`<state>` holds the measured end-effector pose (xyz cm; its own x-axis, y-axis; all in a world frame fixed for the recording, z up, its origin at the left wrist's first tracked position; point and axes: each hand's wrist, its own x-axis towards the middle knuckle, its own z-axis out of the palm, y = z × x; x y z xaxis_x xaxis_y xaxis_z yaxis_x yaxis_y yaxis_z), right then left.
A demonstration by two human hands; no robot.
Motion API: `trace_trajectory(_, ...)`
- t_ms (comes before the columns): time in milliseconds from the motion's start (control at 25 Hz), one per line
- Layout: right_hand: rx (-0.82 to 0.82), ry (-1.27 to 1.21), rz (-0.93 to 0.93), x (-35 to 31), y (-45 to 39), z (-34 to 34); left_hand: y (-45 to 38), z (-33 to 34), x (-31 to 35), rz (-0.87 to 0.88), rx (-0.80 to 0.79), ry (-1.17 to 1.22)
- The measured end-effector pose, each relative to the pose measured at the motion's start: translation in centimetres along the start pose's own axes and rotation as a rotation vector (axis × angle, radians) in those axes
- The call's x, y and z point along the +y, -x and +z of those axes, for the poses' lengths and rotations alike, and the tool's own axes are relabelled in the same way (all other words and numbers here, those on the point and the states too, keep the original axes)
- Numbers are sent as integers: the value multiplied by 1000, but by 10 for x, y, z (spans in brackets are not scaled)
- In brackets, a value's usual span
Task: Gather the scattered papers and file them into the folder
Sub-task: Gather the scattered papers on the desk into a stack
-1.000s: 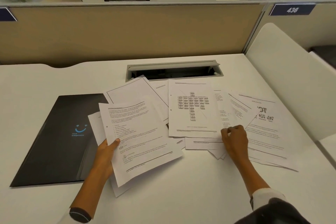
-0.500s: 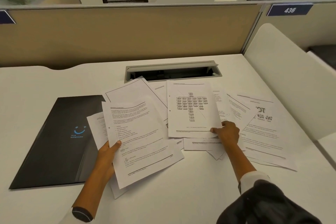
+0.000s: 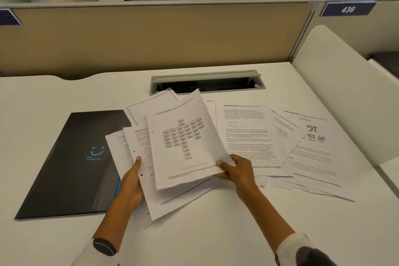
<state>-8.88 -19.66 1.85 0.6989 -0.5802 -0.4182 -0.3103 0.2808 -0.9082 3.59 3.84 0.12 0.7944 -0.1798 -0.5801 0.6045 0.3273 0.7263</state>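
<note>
A diagram sheet [image 3: 183,142] is pinched at its near right corner by the right hand [image 3: 236,171], thumb on top, and is held above the small stack [image 3: 138,157] gripped at its left edge by the left hand [image 3: 131,181]. The left grip is closed on the stack, thumb over the top page and fingers hidden beneath; the right grip is narrow, closed on the single sheet. The sheet is blurred, so its exact tilt cannot be told, but it appears to be laid over the stack so that the pages are collected in one hand.

The closed black folder [image 3: 69,164] lies flat on the white surface [image 3: 43,97], left of the stack, with its right edge partly covered by the held pages. More loose papers [image 3: 280,142] are fanned out to the right, overlapping one another, and are not yet gathered.

Bare room is seen on the near part of the surface and to the far left. At the far side, an open cable tray [image 3: 207,82] sits just beyond the papers; page corners could catch on its rim. The right edge is bounded by a white panel [image 3: 345,93].
</note>
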Motion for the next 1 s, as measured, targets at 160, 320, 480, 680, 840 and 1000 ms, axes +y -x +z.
trace_trajectory(160, -45, 138, 15, 20, 9, 13, -1, 2, 0, -19, -34, -48)
trace_trajectory(320, -79, 233, 41, 7, 3, 4, -1, -2, -4, -17, -63, -165)
trace_trajectory(480, 314, 559, -215, -9, -14, -39, -5, -6, -4, -10, -38, -158)
trace_trajectory(680, 624, 1097, 60, -11, -32, -98, -9, -11, -3, -16, -25, -160)
trace_trajectory(840, 641, 786, 81, -10, -49, -115, -8, -7, -5, 7, -1, -212)
trace_trajectory(1000, 598, 323, -42, -6, -50, -121, -8, -7, -10, -8, 1, -204)
